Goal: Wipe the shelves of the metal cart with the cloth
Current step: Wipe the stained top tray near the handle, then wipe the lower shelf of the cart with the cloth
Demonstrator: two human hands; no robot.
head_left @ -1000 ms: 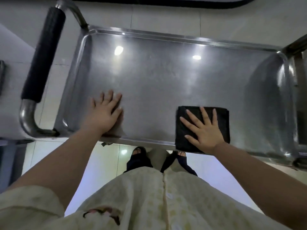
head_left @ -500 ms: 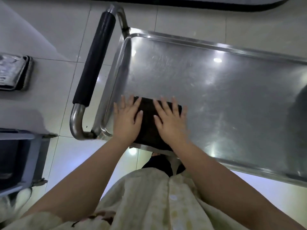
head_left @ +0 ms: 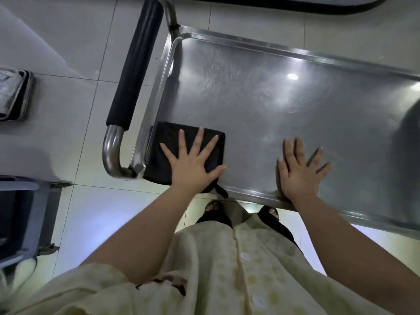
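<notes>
Pressure matters most while I am wiping: my left hand is lying flat, fingers straight and spread, pressing the folded black cloth into the near-left corner of the cart's top shelf, just beside the foam-gripped handle. My right hand is resting open on bare steel by the near rim, gripping nothing; I judge it is bracing the cart. I should be leaning evenly through the palm, working the rim's fold, then sweeping in overlapping strips. The cloth is lying nearly square, edges lined up with the rim, showing no clear long axis; what looks like a loose corner is hanging over the near rim.
</notes>
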